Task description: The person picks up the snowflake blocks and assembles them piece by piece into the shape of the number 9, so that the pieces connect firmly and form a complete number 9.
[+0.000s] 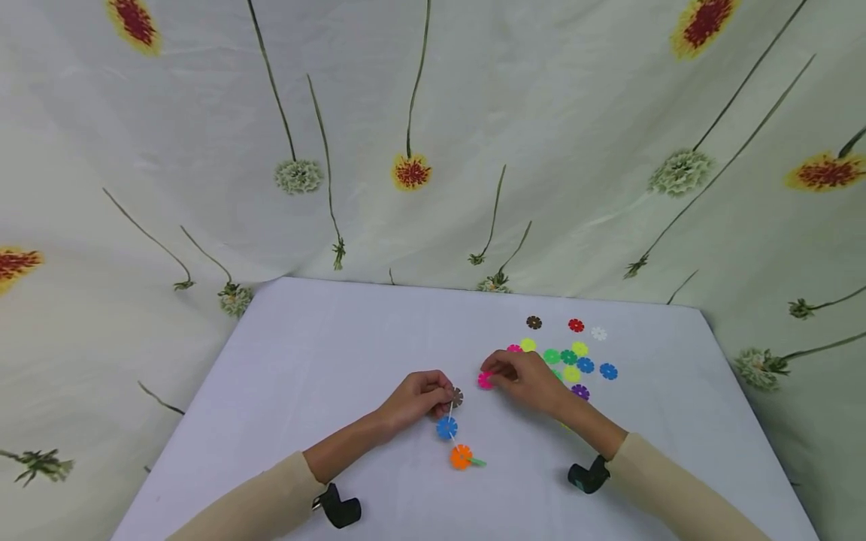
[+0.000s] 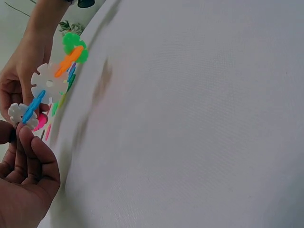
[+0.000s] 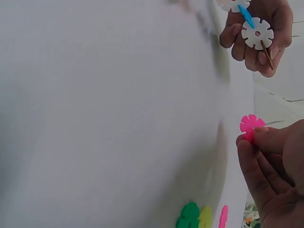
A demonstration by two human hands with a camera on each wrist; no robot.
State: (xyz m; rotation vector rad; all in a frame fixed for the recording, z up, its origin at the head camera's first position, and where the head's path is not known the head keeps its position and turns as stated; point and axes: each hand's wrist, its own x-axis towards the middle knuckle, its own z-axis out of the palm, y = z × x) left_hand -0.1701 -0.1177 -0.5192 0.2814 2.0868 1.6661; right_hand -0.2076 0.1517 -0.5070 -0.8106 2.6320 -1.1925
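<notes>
My left hand (image 1: 421, 394) pinches the brown end of a chain of notched plastic flower discs. Below the brown disc (image 1: 458, 396) hang a blue disc (image 1: 446, 427), an orange disc (image 1: 461, 457) and a green disc (image 1: 478, 462). White discs (image 2: 50, 84) link the coloured ones, slotted edge to edge. To the right, my right hand (image 1: 526, 382) holds a single pink flower disc (image 3: 251, 124) between thumb and fingertips. In the head view a short gap separates this pink disc from the chain.
Loose discs lie on the white table (image 1: 325, 338) around and beyond my right hand, among them a purple disc (image 1: 579, 391), a blue disc (image 1: 608, 372) and a red disc (image 1: 576, 324). A flower-printed cloth (image 1: 561, 113) hangs behind the table.
</notes>
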